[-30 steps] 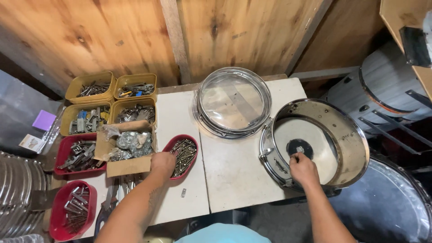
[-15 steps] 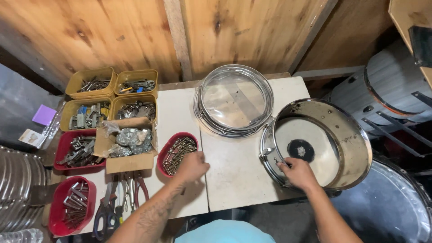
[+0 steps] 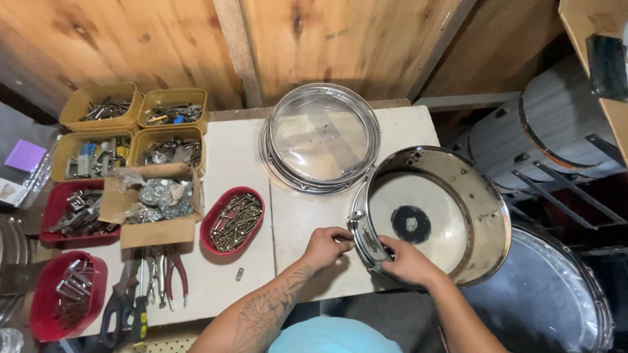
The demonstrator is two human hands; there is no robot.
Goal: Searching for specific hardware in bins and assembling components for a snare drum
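A metal snare drum shell (image 3: 485, 196) lies open side up on the right end of the white table (image 3: 235, 150), its lower head with a dark centre dot showing inside. My right hand (image 3: 407, 263) grips the shell's near side, fingers curled over the hardware. My left hand (image 3: 327, 246) is pinched shut at the shell's left lug, holding what looks like a small screw, mostly hidden by the fingers. To the left stands a red oval tray of screws (image 3: 232, 221).
A clear drum head in chrome hoops (image 3: 324, 137) lies at the table's back. Yellow bins (image 3: 134, 124), red trays (image 3: 62, 294) and a cardboard box (image 3: 154, 206) of hardware fill the left side, with pliers (image 3: 171, 273) in front. More drums (image 3: 543, 137) stand right.
My left hand left the red screw tray and moved right to the drum shell's side. My right hand shifted from the shell's inside edge down onto its near side.
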